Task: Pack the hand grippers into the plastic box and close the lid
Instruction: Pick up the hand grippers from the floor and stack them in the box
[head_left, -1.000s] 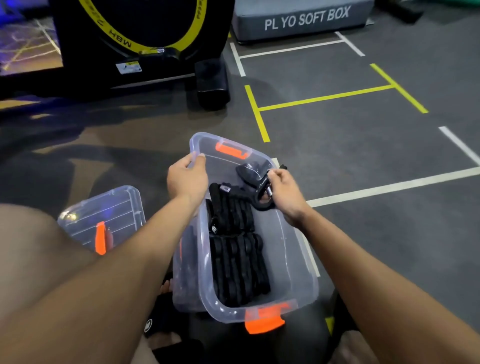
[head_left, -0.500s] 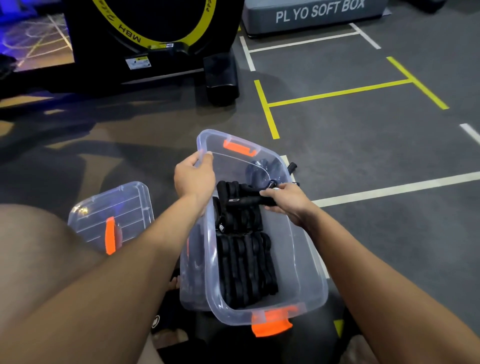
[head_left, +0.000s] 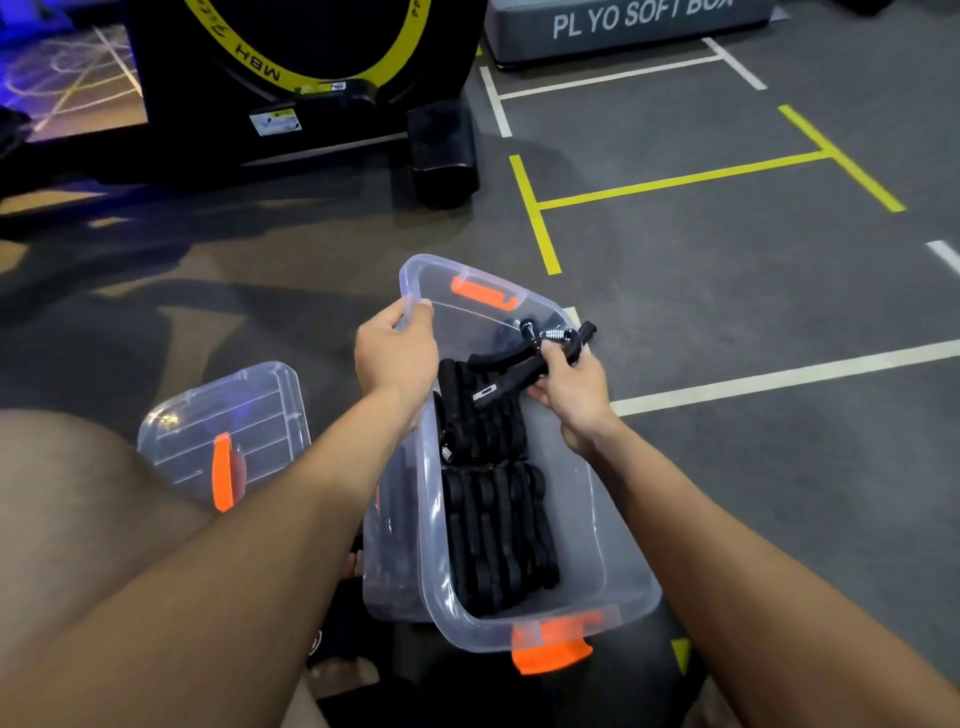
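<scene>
Packing is well along: two rows of black foam-handled hand grippers (head_left: 493, 499) lie side by side along the left wall of the clear plastic storage box (head_left: 613, 525), which sits on the grey gym floor (head_left: 727, 291) with its orange latches at the near and far ends. The left hand (head_left: 397, 358) pinches the far left corner of the box rim, fingers curled over the edge, steadying it. The right hand (head_left: 569, 384) is closed around one more black hand gripper with a steel coil spring (head_left: 524, 364), holding it near the spring end, above the far part of the box with its handles pointing down toward the stacked rows.

Such a gripper is probably light but rigid, its spring stiff and its handles splayed, so it looks awkward to nest; the foam sleeves should give a sure, non-slip hold, while the bare metal coil could pinch. Taking it by the spring end lets the handles slide in beside the others. The clear lid with an orange handle (head_left: 223, 431) lies on the floor to the left, just beside the person's knee, not yet fitted.
</scene>
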